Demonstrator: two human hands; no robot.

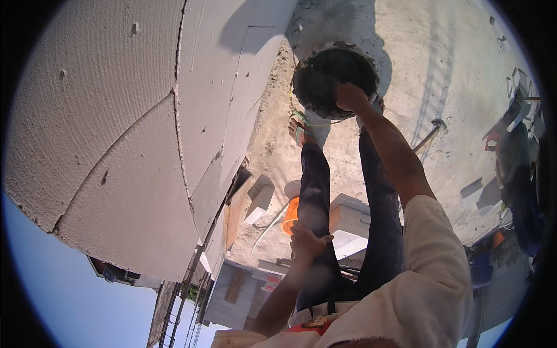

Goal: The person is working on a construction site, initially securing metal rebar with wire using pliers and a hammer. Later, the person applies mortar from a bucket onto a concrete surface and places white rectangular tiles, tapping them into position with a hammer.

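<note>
A round black bucket (325, 64) stands on the dusty floor before my feet, its rim crusted with grey residue and its inside dark. Reaching down into its near right side is my right hand (351, 97), closed in a fist. Whatever that fist grips is hidden in the dark of the bucket. My left hand (308, 241) rests on my left leg just above the knee, thumb apart from the fingers, and holds nothing. My sandalled left foot (301, 129) is close to the bucket's near edge.
A pale block wall (127, 145) with rough joints rises along my left. On the floor to the right lies a hammer (430, 136). An orange bucket (290, 216) and white blocks (353, 216) are behind my legs. Loose offcuts (484, 194) are scattered at far right.
</note>
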